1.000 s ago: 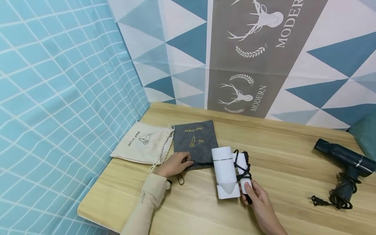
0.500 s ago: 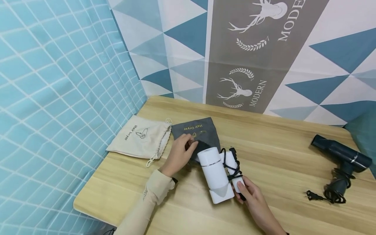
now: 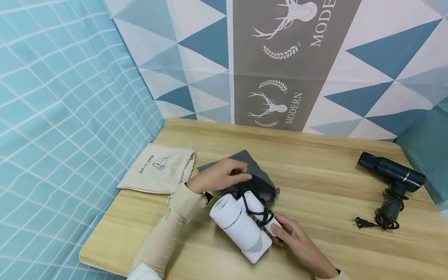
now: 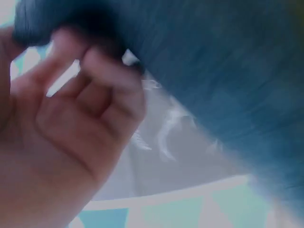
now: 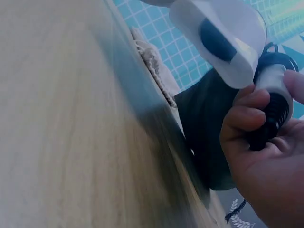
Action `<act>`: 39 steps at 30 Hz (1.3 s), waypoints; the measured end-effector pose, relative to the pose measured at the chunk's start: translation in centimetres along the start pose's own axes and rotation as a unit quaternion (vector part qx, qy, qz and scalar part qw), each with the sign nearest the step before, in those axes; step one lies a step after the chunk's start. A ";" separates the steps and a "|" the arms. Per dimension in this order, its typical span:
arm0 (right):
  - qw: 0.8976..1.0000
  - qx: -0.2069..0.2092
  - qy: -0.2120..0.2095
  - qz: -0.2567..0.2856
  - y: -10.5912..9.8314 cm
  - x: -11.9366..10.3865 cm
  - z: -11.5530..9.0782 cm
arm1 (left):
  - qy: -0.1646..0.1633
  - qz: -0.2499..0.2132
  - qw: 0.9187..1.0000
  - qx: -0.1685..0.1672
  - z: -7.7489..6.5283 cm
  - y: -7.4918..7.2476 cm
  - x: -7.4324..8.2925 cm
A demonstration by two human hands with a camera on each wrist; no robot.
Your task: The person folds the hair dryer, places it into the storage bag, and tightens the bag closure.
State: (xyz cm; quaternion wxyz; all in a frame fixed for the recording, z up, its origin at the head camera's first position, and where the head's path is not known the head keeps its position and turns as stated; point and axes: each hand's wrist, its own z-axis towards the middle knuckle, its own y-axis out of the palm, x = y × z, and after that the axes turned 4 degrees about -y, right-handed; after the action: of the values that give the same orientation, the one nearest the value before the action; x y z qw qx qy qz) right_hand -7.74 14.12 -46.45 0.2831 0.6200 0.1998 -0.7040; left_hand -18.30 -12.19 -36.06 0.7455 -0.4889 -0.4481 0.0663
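Observation:
My right hand (image 3: 292,239) grips the lower handle of a white hair dryer (image 3: 238,225), its black cord wound round the handle. In the right wrist view the fingers (image 5: 242,118) curl round the handle's end, by the black cord sleeve (image 5: 273,118). My left hand (image 3: 222,175) pinches the edge of a dark grey drawstring bag (image 3: 252,163), lifting its mouth beside the dryer's handle. The left wrist view is blurred, with the bag's cloth (image 4: 228,80) over the curled fingers (image 4: 114,76). The bag's printed side is hidden now.
A cream drawstring bag (image 3: 159,167) printed with "Hair Dryer" lies at the table's left. A black hair dryer (image 3: 390,171) with its plug (image 3: 364,223) lies at the right on the wooden table (image 3: 325,186). Patterned cloth (image 3: 196,58) hangs behind.
The left hand has moved up and right, raising the grey bag's edge and turning the bag. The right hand has brought the white hair dryer left and tilted it towards the bag.

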 end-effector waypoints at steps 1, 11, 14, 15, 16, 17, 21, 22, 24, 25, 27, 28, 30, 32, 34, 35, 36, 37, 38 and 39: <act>1.000 -0.011 0.001 0.017 0.0 0.0 0.1 | 0.009 0.005 1.000 -0.021 -0.2 -0.2 0.5; 0.987 -0.037 0.007 0.156 -0.6 -0.2 0.2 | -0.014 0.087 0.996 -0.021 -1.9 -1.9 2.9; 0.983 -0.033 0.016 0.179 -0.8 0.1 0.2 | -0.036 0.129 0.991 -0.008 -2.5 -2.1 3.1; 0.982 -0.031 0.017 0.187 -0.8 0.2 0.2 | -0.044 0.143 0.989 -0.004 -2.7 -2.2 3.3; 0.980 -0.030 0.019 0.196 -0.9 0.4 0.2 | -0.052 0.158 0.986 -0.001 -2.8 -2.2 3.4; 0.978 -0.031 0.018 0.205 -0.9 0.5 0.2 | -0.058 0.172 0.983 0.003 -2.9 -2.2 3.5; 0.969 -0.010 0.024 0.244 -1.1 0.9 0.1 | -0.066 0.199 0.978 0.011 -3.1 -2.2 3.8; 0.968 -0.004 0.026 0.250 -1.1 1.0 0.1 | -0.065 0.203 0.977 0.013 -3.1 -2.1 3.9; 0.965 0.015 0.028 0.259 -1.1 1.0 0.2 | -0.060 0.206 0.977 0.017 -3.0 -2.1 3.9; 0.965 0.023 0.029 0.261 -1.0 1.0 0.2 | -0.057 0.204 0.977 0.020 -3.0 -2.1 3.9; 0.964 0.032 0.028 0.263 -0.9 1.0 0.2 | -0.049 0.195 0.979 0.029 -2.9 -2.1 3.9; 0.963 0.034 0.027 0.266 -0.8 1.1 0.2 | -0.045 0.188 0.980 0.034 -2.9 -2.1 4.0; 0.962 0.033 0.025 0.268 -0.6 1.2 0.2 | -0.036 0.170 0.984 0.047 -2.9 -2.1 4.0; 0.963 0.030 0.024 0.266 -0.6 1.3 0.1 | -0.026 0.156 0.985 0.065 -2.8 -2.0 4.2; 0.967 0.030 0.021 0.253 -0.6 1.4 0.1 | -0.012 0.149 0.986 0.078 -2.7 -1.9 4.3; 0.968 0.034 0.023 0.247 -0.7 1.4 0.2 | -0.006 0.152 0.985 0.084 -2.6 -1.8 4.3; 0.970 0.040 0.027 0.239 -0.7 1.4 0.2 | -0.001 0.156 0.984 0.088 -2.4 -1.6 4.4; 0.971 0.047 0.030 0.231 -0.8 1.3 0.3 | 0.003 0.161 0.983 0.091 -2.3 -1.5 4.4; 0.973 0.052 0.033 0.222 -0.9 1.3 0.3 | 0.007 0.168 0.982 0.090 -2.1 -1.3 4.5; 0.975 0.057 0.036 0.213 -1.0 1.3 0.4 | 0.007 0.176 0.980 0.088 -2.0 -1.0 4.5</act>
State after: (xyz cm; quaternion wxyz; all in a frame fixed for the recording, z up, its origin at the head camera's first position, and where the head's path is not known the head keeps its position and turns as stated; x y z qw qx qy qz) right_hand -8.76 14.40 -47.72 0.3835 0.6886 0.0332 -0.6146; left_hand -14.58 -11.63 -32.78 0.7654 -0.4931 -0.3422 0.2323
